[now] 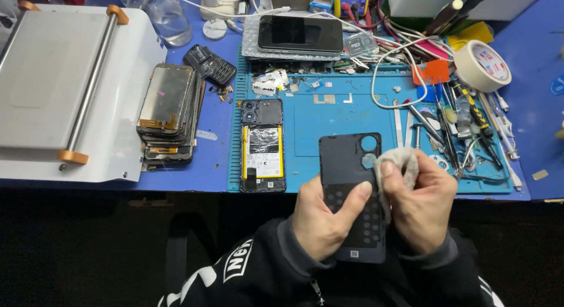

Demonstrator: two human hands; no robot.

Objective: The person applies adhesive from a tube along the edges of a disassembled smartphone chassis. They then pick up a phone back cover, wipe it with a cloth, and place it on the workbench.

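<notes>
Head view: left hand (322, 216) holds a dark phone back cover (348, 178) above the counter (211, 160) edge, grip closed around it. Right hand (418, 207) pinches a grey cloth (398, 166) against the cover. An opened phone (262, 145) lies just left.

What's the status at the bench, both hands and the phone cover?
Left hand grips dark back cover, inner side up. Right hand presses grey cloth against its camera-hole edge. Opened phone lies apart on blue mat; nothing obstructing.
</notes>
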